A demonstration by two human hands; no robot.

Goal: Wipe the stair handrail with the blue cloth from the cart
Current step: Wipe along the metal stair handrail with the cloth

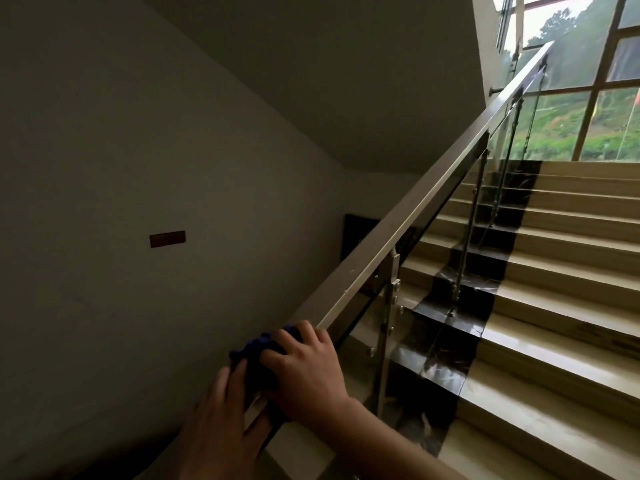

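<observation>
A flat metal handrail [408, 223] climbs from the lower middle to the upper right, above glass panels on steel posts. The blue cloth [258, 355] lies bunched on the rail's lower stretch. My right hand [308, 372] presses down on the cloth with fingers curled over it. My left hand [221, 420] sits just below, fingers spread along the rail and touching the cloth's lower edge. Most of the cloth is hidden under my hands.
Beige stairs with a dark marble strip [460, 306] rise on the right of the railing. A plain wall [138, 168] with a small brown plate [167, 239] stands to the left. A large window [588, 81] is at the top of the flight.
</observation>
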